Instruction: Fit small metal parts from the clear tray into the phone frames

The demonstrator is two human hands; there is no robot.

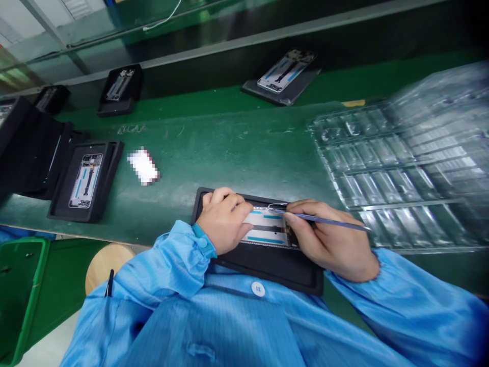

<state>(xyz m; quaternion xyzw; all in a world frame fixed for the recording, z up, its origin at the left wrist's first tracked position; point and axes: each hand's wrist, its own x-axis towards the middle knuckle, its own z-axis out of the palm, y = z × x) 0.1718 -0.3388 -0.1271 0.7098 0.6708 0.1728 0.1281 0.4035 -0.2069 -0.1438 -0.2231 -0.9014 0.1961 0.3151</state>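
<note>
A phone frame (266, 227), silvery with light blue strips and a dark ribbon down its middle, lies in a black foam tray (275, 266) at the bench's front edge. My left hand (224, 221) grips its left end, fingers on the far edge and thumb over its face. Pinched in my right hand (332, 239) is a pair of tweezers (328, 220), with their tips at the frame's far edge. A thin, light-coloured piece (275, 206) shows by the tips; its kind cannot be made out. My right fingers hide the frame's right end.
Clear plastic blister trays (385, 168) spread over the right side. At the left, another phone frame (86, 181) lies in a black tray beside stacked black trays (28, 148). More frames (286, 71) rest along the back. A green crate (23, 290) and round wooden stool (109, 265) stand lower left.
</note>
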